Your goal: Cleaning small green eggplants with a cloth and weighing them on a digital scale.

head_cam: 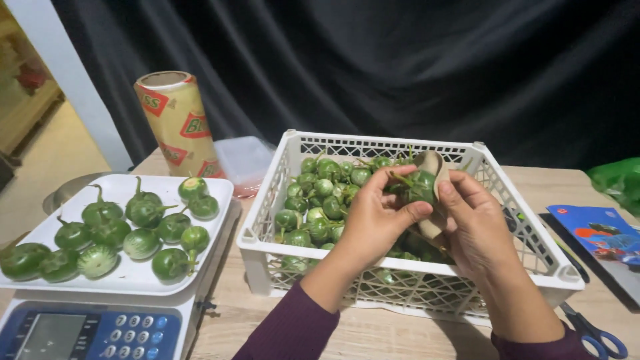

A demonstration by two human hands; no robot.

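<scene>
- Our left hand [377, 217] and right hand [470, 223] meet, both clamped on one green eggplant [419, 187] wrapped in a tan cloth [432, 167].
- Directly beneath them sits the white crate [413, 287] of eggplants.
- Far left of our left hand, a scale tray [127, 277] holds more.

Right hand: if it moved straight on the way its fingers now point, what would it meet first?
The right hand points up-left at the green eggplant it already touches, held together with the left hand. Beyond lie more eggplants in the white crate; depth is unclear.
</scene>
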